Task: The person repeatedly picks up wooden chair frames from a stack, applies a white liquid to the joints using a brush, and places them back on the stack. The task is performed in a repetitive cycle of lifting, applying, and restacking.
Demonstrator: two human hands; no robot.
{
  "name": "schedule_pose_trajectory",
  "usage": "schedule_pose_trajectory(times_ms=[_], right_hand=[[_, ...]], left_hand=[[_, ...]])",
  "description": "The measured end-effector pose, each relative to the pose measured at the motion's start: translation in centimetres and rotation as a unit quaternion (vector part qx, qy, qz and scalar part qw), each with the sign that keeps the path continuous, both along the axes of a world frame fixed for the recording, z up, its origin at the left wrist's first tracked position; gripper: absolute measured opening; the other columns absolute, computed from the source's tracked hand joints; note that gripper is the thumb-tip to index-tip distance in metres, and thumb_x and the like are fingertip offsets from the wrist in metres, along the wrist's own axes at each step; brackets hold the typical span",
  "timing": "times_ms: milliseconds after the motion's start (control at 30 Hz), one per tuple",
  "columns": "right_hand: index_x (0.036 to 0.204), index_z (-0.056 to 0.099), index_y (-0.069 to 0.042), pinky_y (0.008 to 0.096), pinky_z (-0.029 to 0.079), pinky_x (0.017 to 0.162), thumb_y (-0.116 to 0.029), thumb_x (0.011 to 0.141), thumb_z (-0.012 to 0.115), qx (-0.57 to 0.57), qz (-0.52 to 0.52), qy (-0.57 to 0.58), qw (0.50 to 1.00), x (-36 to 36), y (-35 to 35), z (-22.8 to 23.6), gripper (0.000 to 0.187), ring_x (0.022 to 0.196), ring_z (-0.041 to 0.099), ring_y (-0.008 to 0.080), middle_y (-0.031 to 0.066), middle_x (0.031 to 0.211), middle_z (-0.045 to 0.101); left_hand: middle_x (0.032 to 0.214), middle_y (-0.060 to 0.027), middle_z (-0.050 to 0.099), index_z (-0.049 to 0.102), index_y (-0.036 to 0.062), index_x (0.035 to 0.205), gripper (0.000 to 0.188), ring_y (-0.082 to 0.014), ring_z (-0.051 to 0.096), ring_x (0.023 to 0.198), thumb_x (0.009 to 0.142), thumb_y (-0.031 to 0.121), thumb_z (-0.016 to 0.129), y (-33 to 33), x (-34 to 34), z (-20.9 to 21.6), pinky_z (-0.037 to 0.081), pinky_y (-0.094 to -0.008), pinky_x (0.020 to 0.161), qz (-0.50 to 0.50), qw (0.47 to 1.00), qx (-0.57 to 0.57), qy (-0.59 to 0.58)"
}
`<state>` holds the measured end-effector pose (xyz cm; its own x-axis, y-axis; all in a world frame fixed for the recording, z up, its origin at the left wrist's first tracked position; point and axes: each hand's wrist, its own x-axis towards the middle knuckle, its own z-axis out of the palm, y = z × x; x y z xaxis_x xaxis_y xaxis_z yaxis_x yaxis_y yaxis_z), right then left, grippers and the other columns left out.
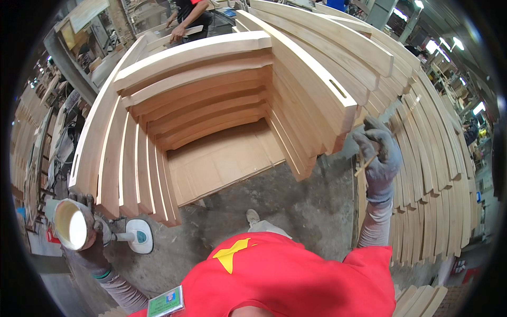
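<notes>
My left hand [96,244], in a grey glove, is wrapped round a round cup [61,217] at the lower left. White liquid [78,230] shows inside it. My right hand [381,156], also gloved, is closed on a thin wooden stick [364,167] whose far end is hard to make out. That hand is just right of a stack of U-shaped wooden frames [193,54], near the end of its right arm. A narrow slot [338,88] is cut into the top edge there. The cup is close to the end of the stack's left arm.
Cardboard [227,158] lies inside the U of the frames. More curved wooden pieces [422,158] are stacked along the right. A white device with a rounded head [139,236] stands beside the cup. Another person [191,16] handles wood behind the frames.
</notes>
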<state>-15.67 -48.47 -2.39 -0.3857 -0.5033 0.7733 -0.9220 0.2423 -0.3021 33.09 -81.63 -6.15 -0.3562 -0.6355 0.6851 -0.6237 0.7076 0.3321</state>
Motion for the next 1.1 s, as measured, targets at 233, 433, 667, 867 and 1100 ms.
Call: schedule_pose_trajectory(times_ms=[233, 433, 667, 867, 1100], right_hand=[[0.083, 0.059, 0.000, 0.0319, 0.048, 0.064, -0.008, 0.076, 0.069, 0.024, 0.028, -0.024, 0.999, -2.8, -3.1, -0.1, 0.014, 0.076, 0.063, 0.0263, 0.0160, 0.092, 0.064], [0.088, 0.059, -0.003, 0.0340, 0.046, 0.059, -0.016, 0.081, 0.064, 0.073, 0.018, -0.037, 0.996, -5.9, -7.2, 1.4, 0.016, 0.067, 0.060, 0.0298, 0.0164, 0.076, 0.061], [0.118, 0.052, 0.005, 0.0380, 0.049, 0.084, -0.027, 0.094, 0.045, -0.199, 0.163, -0.111, 0.960, -1.4, -9.9, 1.9, 0.041, 0.093, 0.063, 0.0302, 0.0187, 0.106, 0.062], [0.121, 0.050, 0.002, 0.0370, 0.049, 0.080, -0.049, 0.091, 0.038, -0.143, 0.377, -0.246, 0.882, 3.8, -14.3, -2.0, 0.060, 0.093, 0.058, 0.0242, 0.0215, 0.117, 0.054], [0.088, 0.059, 0.004, 0.0345, 0.054, 0.069, 0.013, 0.070, 0.062, -0.015, 0.625, -0.495, 0.604, 17.5, -21.6, 1.1, 0.020, 0.082, 0.062, 0.0266, 0.0212, 0.093, 0.059]], left_hand=[[0.127, -0.0146, 0.050, 0.040, 0.0035, 0.132, 0.073, -0.0287, 0.044, 0.123, 0.068, 0.015, 0.073, -3.7, 0.1, 2.0, 0.031, -0.0402, 0.105, -0.042, 0.965, -0.126, -0.225], [0.129, -0.0128, 0.047, 0.039, 0.0020, 0.132, 0.066, -0.0255, 0.048, 0.117, 0.074, 0.020, 0.067, -11.9, -0.6, 0.7, 0.037, -0.0358, 0.100, -0.233, 0.928, 0.239, 0.164], [0.124, -0.0137, 0.053, 0.052, 0.0054, 0.121, 0.049, -0.0278, 0.052, 0.112, 0.074, 0.017, 0.061, -5.4, 0.7, 2.3, 0.040, -0.0392, 0.096, 0.065, 0.983, -0.135, -0.107], [0.123, -0.0185, 0.051, 0.042, 0.0052, 0.128, 0.056, -0.0353, 0.053, 0.107, 0.089, 0.046, 0.041, 3.5, -2.1, 1.1, 0.045, -0.0500, 0.085, -0.212, 0.679, 0.304, 0.633], [0.117, -0.0181, 0.055, 0.043, 0.0011, 0.126, 0.061, -0.0333, 0.058, 0.102, 0.091, 0.051, 0.039, 9.0, -4.2, 0.2, 0.052, -0.0483, 0.082, -0.265, 0.485, 0.389, 0.737]])
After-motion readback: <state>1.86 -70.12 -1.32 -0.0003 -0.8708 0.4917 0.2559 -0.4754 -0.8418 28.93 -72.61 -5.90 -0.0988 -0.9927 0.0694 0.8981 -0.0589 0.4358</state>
